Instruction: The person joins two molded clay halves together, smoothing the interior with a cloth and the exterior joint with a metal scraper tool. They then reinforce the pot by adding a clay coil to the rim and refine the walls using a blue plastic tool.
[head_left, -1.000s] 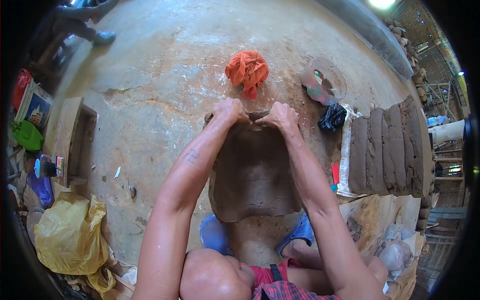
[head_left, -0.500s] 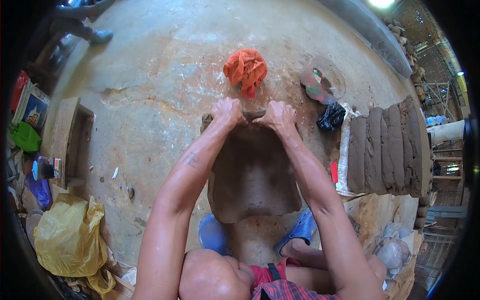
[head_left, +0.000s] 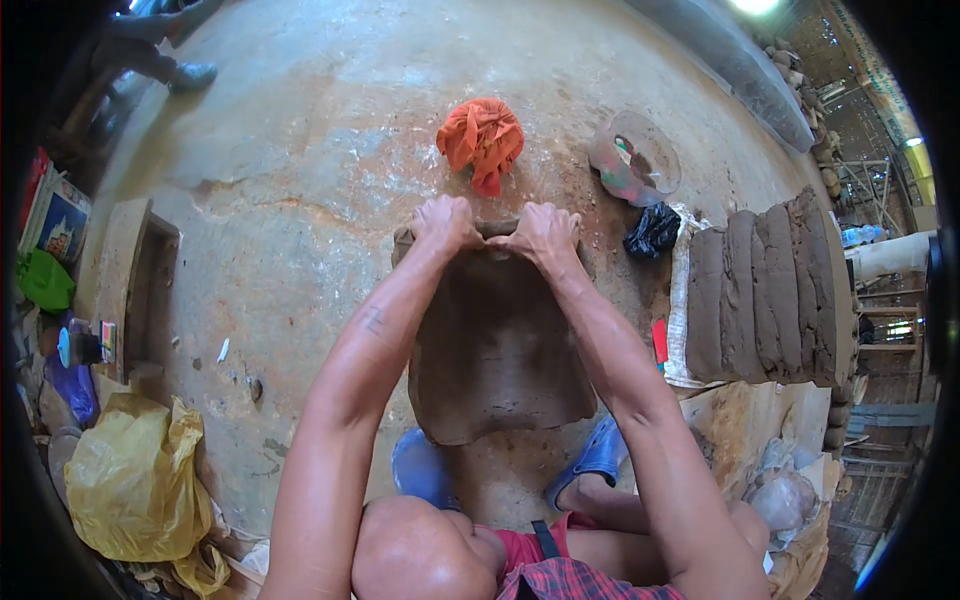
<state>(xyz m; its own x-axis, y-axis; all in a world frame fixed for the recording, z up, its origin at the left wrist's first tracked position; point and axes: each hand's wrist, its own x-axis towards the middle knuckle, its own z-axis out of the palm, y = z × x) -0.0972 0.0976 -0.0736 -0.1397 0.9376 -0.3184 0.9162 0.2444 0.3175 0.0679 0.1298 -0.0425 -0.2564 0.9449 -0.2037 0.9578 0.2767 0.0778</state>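
A broad slab of dark brown wet clay [head_left: 500,350] lies on the floor between my feet, its middle smooth and its near edge uneven. My left hand [head_left: 446,223] is closed over the slab's far edge, left of the middle. Just beside it, my right hand [head_left: 543,234] grips the same edge, fingers curled over the far side. The two thumbs point toward each other and nearly meet on the clay. My fingertips are hidden behind the edge. Beyond my hands sits a bunched orange cloth [head_left: 482,140], apart from the clay.
On the right, thick clay slabs [head_left: 760,290] stand side by side on a white sack. Near them are a black plastic bag [head_left: 656,230] and a clear round plastic piece [head_left: 640,160]. At left are a wooden stool [head_left: 125,280] and a yellow bag [head_left: 140,480]. Another person's foot [head_left: 192,77] shows far left.
My hands stay on the clay's far edge, with the thumbs slightly closer together. The whole view has shifted a little, so things appear slightly farther left.
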